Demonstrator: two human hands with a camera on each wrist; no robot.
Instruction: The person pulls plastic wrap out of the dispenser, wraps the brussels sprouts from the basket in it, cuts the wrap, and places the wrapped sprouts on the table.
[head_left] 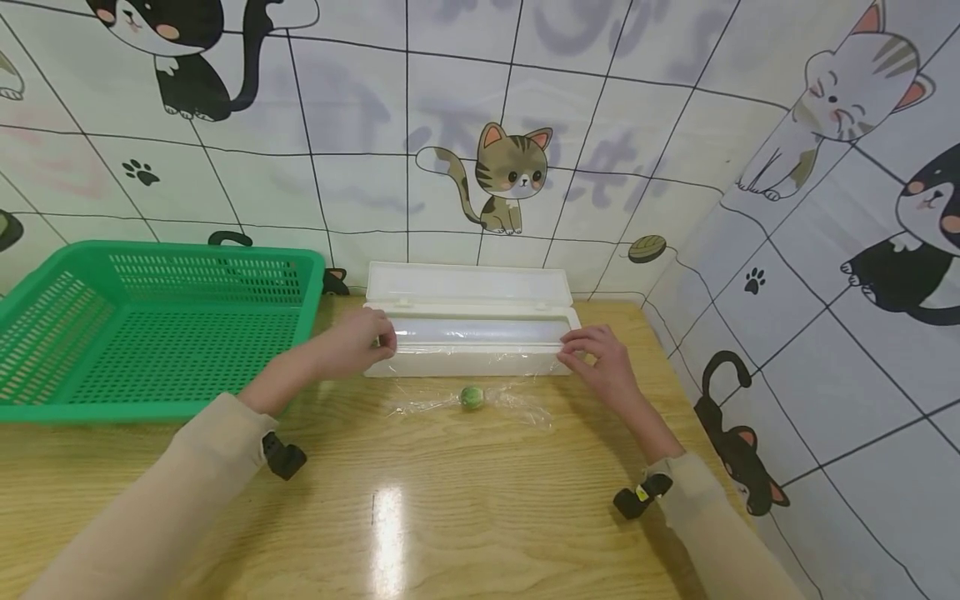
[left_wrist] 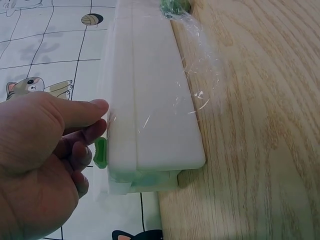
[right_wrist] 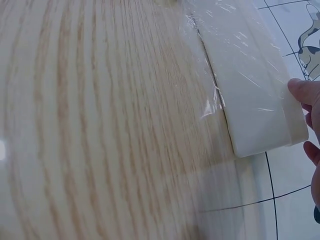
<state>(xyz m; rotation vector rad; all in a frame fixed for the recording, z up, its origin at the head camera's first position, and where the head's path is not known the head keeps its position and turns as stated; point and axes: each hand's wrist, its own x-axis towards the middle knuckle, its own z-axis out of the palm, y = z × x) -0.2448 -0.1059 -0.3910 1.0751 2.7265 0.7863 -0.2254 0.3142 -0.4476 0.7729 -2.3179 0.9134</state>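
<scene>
A white cling film dispenser box (head_left: 468,362) stands on the table with its lid (head_left: 468,284) raised. Inside lies a shiny roll of cling film (head_left: 480,331), and clear film hangs over the box's front. At the left end, my left hand (head_left: 352,342) pinches the film between thumb and fingers, right by the box edge. My right hand (head_left: 602,362) pinches it at the right end, thumb (right_wrist: 300,91) at the top edge of the box. In front of the box lies a small round green item (head_left: 472,397) in clear film, its loose ends spread to both sides.
A green slotted basket (head_left: 168,411) stands left of the box, close to my left forearm. Behind and to the right rise walls with a cat-pattern covering (head_left: 360,192). The wooden table (head_left: 480,508) reaches toward me. A small green piece (left_wrist: 101,152) shows beside the box's left end.
</scene>
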